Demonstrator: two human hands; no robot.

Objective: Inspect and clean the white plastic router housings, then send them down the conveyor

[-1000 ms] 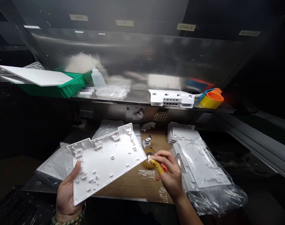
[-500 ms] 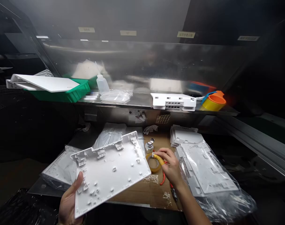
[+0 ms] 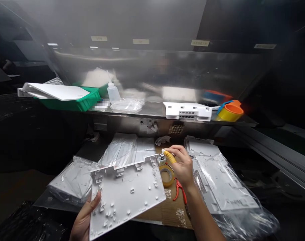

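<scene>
A white plastic panel (image 3: 127,194) with small clips and posts is tilted toward me, its left edge gripped by my left hand (image 3: 86,214). My right hand (image 3: 181,164) pinches a small white wad (image 3: 163,151) between thumb and a finger, right above the metal top of a small bottle (image 3: 162,158). Yellow wrapping covers one digit of that hand. Just below lies a roll of yellow tape (image 3: 167,176) on brown cardboard (image 3: 170,212), and red-handled pliers (image 3: 178,189) rest beside my right wrist.
Bagged white panels (image 3: 225,180) are stacked at the right, others (image 3: 72,179) at the left. The metal shelf (image 3: 152,108) holds a green bin (image 3: 87,100), a squeeze bottle (image 3: 113,92), a white part (image 3: 189,111) and a yellow-orange tape roll (image 3: 230,112). A white glove (image 3: 163,140) lies behind the bottle.
My right hand has moved up and away, from over the tape roll to the small bottle. The bottle's lid, raised before, no longer shows raised. The panel sits lower and further right in view.
</scene>
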